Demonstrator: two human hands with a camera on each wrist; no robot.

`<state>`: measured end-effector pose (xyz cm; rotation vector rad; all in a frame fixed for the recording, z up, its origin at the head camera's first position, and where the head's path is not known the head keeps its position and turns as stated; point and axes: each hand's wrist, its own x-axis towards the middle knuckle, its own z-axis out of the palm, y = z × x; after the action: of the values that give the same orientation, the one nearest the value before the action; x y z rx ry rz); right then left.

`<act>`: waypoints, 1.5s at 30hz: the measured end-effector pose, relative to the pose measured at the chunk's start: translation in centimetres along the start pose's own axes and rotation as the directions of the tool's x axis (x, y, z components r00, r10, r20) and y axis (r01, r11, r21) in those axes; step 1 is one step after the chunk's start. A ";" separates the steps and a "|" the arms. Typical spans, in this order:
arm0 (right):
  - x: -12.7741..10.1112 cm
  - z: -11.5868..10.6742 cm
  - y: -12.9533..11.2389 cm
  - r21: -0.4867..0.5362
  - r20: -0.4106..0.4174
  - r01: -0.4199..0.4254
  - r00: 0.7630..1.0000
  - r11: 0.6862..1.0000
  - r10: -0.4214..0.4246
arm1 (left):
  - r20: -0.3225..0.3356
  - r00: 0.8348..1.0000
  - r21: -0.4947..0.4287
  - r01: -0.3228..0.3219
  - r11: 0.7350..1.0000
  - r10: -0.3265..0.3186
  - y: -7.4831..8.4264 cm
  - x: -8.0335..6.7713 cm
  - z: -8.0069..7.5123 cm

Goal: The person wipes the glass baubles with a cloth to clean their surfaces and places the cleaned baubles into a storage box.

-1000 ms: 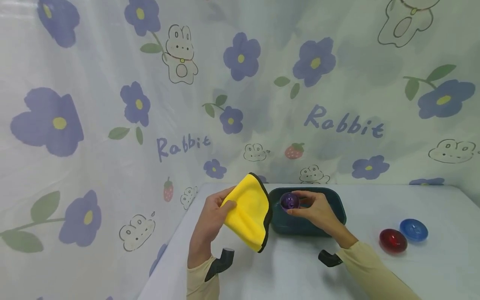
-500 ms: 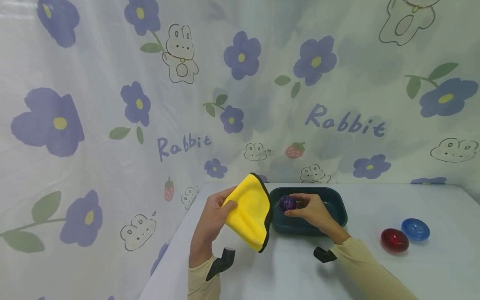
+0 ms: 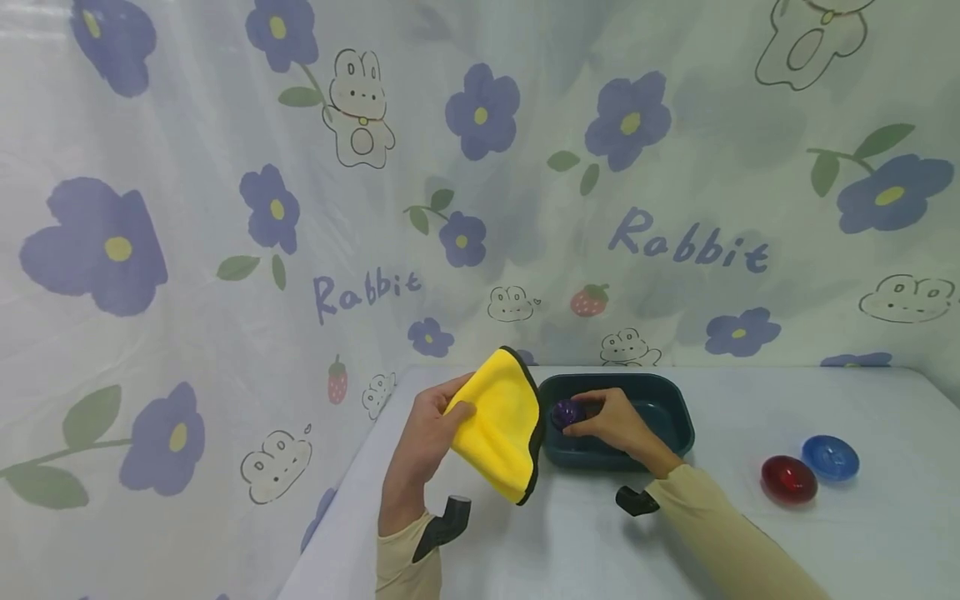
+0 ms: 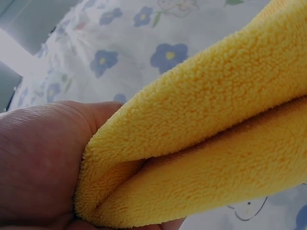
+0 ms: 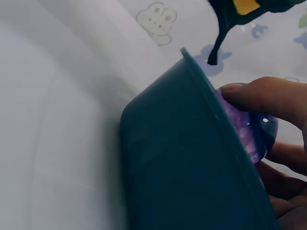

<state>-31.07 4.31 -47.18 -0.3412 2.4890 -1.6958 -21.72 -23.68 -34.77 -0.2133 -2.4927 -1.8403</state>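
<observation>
From the head view: left hand [image 3: 423,442] raised above the tabletop [image 3: 570,533], thumb and fingers pinching a folded yellow cloth [image 3: 498,429] with a dark edge; cloth hanging down from the grip, off the tabletop. Just to the right of that hand, a dark teal tub [image 3: 667,417] sitting on the tabletop, its near-left corner partly hidden behind the cloth. Right hand [image 3: 611,421] reaching into the tub, fingertips curled round a purple ball [image 3: 564,412] held low inside the tub, near its left end. Well off to the right of the right hand, a red dish [image 3: 787,479] and a blue dish [image 3: 829,457] lying on the tabletop, just beside each other. Behind everything, a pale curtain [image 3: 225,208] printed with blue flowers, rabbits and the word "Rabbit".

From the left wrist view: left hand [image 4: 41,163] filling the lower left, clamped on the yellow cloth [image 4: 206,143]; two thick fleecy layers folded together and running up to the right, away from the palm. Beyond, the flowered curtain [image 4: 120,48], blurred.

From the right wrist view: teal tub [image 5: 187,163] seen from outside, its wall and rim slanting across the middle. Over the rim, right-hand fingers [image 5: 268,96] wrapped round the purple ball [image 5: 254,134], translucent and glinting, pressed close against the inner side of the rim; whether touching the tub floor, cannot tell. White tabletop [image 5: 57,120] spreading to the left of the tub.
</observation>
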 end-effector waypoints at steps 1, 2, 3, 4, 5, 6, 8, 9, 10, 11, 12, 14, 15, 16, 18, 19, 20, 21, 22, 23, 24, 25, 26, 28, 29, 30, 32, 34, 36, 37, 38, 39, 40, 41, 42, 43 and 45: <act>0.0 0.0 0.1 -0.011 0.009 0.002 1.000 1.000 -0.002 | 0.004 1.000 0.001 -0.005 1.000 0.005 0.0 0.0 0.0; 0.1 0.1 0.1 -0.021 0.016 0.001 1.000 1.000 0.000 | 0.007 1.000 0.002 -0.007 1.000 0.007 0.0 0.0 0.1; 0.1 0.1 0.1 -0.034 0.018 -0.002 1.000 0.999 0.002 | 0.010 1.000 0.004 -0.011 1.000 0.011 0.1 0.0 0.1; 0.2 0.2 0.1 -0.050 0.019 -0.002 1.000 0.999 0.003 | 0.010 1.000 0.003 -0.009 1.000 0.009 0.1 0.0 0.2; 0.2 0.2 0.1 -0.067 0.021 -0.002 1.000 0.998 0.003 | 0.009 1.000 0.003 -0.011 1.000 0.011 0.1 0.0 0.2; 0.3 0.3 0.0 -0.084 0.025 0.001 1.000 0.996 0.001 | 0.007 1.000 0.004 -0.013 1.000 0.013 0.1 0.0 0.2; 0.4 0.4 0.0 -0.135 0.032 0.004 0.999 0.991 0.001 | 0.007 1.000 0.003 -0.010 1.000 0.010 0.2 -0.1 0.2; 0.4 0.5 -0.1 -0.161 0.038 0.007 0.999 0.987 -0.001 | 0.008 1.000 0.002 -0.010 1.000 0.010 0.2 0.0 0.3; 0.5 0.6 -0.1 -0.186 0.046 0.012 0.999 0.982 -0.003 | 0.010 1.000 0.003 -0.010 1.000 0.010 0.1 0.0 0.3; 0.5 0.6 -0.1 -0.209 0.055 0.018 0.998 0.978 -0.006 | 0.011 1.000 0.002 -0.008 1.000 0.008 0.2 0.0 0.3; 0.6 0.6 0.0 -0.228 0.064 0.023 0.998 0.973 -0.009 | 0.012 1.000 0.002 -0.004 1.000 0.004 0.2 0.0 0.3; 0.7 0.7 0.0 -0.244 0.078 0.039 0.997 0.969 -0.020 | 0.016 1.000 0.003 0.001 1.000 -0.001 0.2 0.0 0.4; 0.7 0.7 0.1 -0.246 0.085 0.048 0.996 0.968 -0.028 | 0.016 1.000 0.006 0.003 1.000 -0.003 0.2 0.1 0.5; 0.7 0.7 0.0 -0.245 0.089 0.051 0.996 0.968 -0.030 | 0.018 1.000 0.011 0.000 1.000 0.000 0.2 0.1 0.5; 0.8 0.7 0.0 -0.239 0.093 0.056 0.995 0.969 -0.035 | 0.017 1.000 0.011 0.005 1.000 -0.005 0.3 0.1 0.6; 0.7 0.7 -0.1 -0.243 0.099 0.067 0.994 0.968 -0.044 | 0.018 1.000 0.012 0.004 1.000 -0.004 0.3 0.1 0.6; 0.7 0.7 -0.1 -0.245 0.099 0.064 0.994 0.967 -0.040 | 0.018 1.000 0.013 0.004 1.000 -0.004 0.3 0.1 0.6; 0.7 0.7 -0.2 -0.249 0.098 0.059 0.995 0.967 -0.036 | 0.018 1.000 0.014 0.004 1.000 -0.005 0.3 0.1 0.6; 0.7 0.7 -0.2 -0.252 0.099 0.054 0.995 0.966 -0.030 | 0.016 1.000 0.015 0.006 1.000 -0.007 0.2 0.1 0.6; 0.7 0.8 -0.3 -0.257 0.101 0.053 0.994 0.965 -0.027 | 0.012 1.000 0.012 0.013 1.000 -0.013 0.3 0.1 0.7; 0.7 0.8 -0.3 -0.261 0.105 0.052 0.994 0.964 -0.026 | 0.008 1.000 0.012 0.015 1.000 -0.015 0.3 0.0 0.7; 0.7 0.8 -0.3 -0.266 0.107 0.052 0.994 0.962 -0.024 | 0.006 1.000 0.015 0.015 1.000 -0.016 0.2 0.0 0.7; 0.6 0.9 -0.3 -0.264 0.103 0.040 0.995 0.964 -0.013 | 0.004 1.000 0.016 0.014 1.000 -0.014 0.2 0.0 0.7; 0.6 0.9 -0.4 -0.269 0.103 0.040 0.995 0.962 -0.012 | 0.004 1.000 0.019 0.012 1.000 -0.012 0.2 0.0 0.8; 0.6 0.9 -0.4 -0.274 0.101 0.040 0.995 0.961 -0.012 | 0.007 1.000 0.017 0.014 1.000 -0.014 0.2 0.0 0.8; 0.5 0.9 -0.4 -0.280 0.100 0.040 0.995 0.959 -0.012 | 0.009 1.000 0.016 0.015 1.000 -0.015 0.1 0.0 0.8; 0.4 0.8 -0.5 -0.289 0.095 0.039 0.995 0.957 -0.012 | 0.013 1.000 0.015 0.016 1.000 -0.016 0.1 0.0 0.8; 0.4 0.6 -0.7 -0.292 0.094 0.042 0.995 0.956 -0.015 | 0.014 1.000 0.015 0.019 1.000 -0.020 0.1 0.0 0.8; 0.3 0.3 -0.9 -0.293 0.091 0.044 0.996 0.955 -0.018 | 0.011 1.000 0.020 0.013 1.000 -0.013 0.1 0.0 0.8; 0.2 0.2 -1.0 -0.293 0.084 0.040 0.996 0.955 -0.016 | 0.010 1.000 0.022 0.009 1.000 -0.009 0.1 0.0 0.8; 0.2 0.0 -1.0 -0.291 0.078 0.036 0.997 0.956 -0.014 | 0.009 1.000 0.023 0.007 1.000 -0.007 0.1 0.0 0.8; 0.2 -0.3 -1.1 -0.287 0.074 0.034 0.997 0.957 -0.013 | 0.009 1.000 0.026 0.003 1.000 -0.004 0.1 0.0 0.8; 0.1 -0.5 -1.1 -0.290 0.069 0.035 0.998 0.956 -0.016 | 0.010 1.000 0.025 0.002 1.000 -0.002 0.1 0.0 0.8; 0.1 -0.8 -1.1 -0.294 0.061 0.040 0.998 0.955 -0.023 | 0.009 1.000 0.025 0.002 1.000 -0.002 0.1 0.0 0.8; 0.0 -1.1 -1.2 -0.300 0.052 0.046 0.998 0.953 -0.032 | 0.010 1.000 0.023 0.004 1.000 -0.004 0.1 0.0 0.8; -0.1 -1.5 -1.3 -0.304 0.042 0.051 0.998 0.951 -0.040 | 0.010 1.000 0.024 0.006 1.000 -0.006 0.2 -0.1 0.8; -0.4 -2.3 -1.5 -0.305 0.031 0.077 0.997 0.949 -0.072 | 0.009 1.000 0.025 0.007 1.000 -0.007 0.2 0.0 0.8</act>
<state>-30.96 5.97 -44.96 -0.4822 2.7582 -1.3163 -21.66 -22.93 -34.85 -0.2131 -2.5240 -1.8136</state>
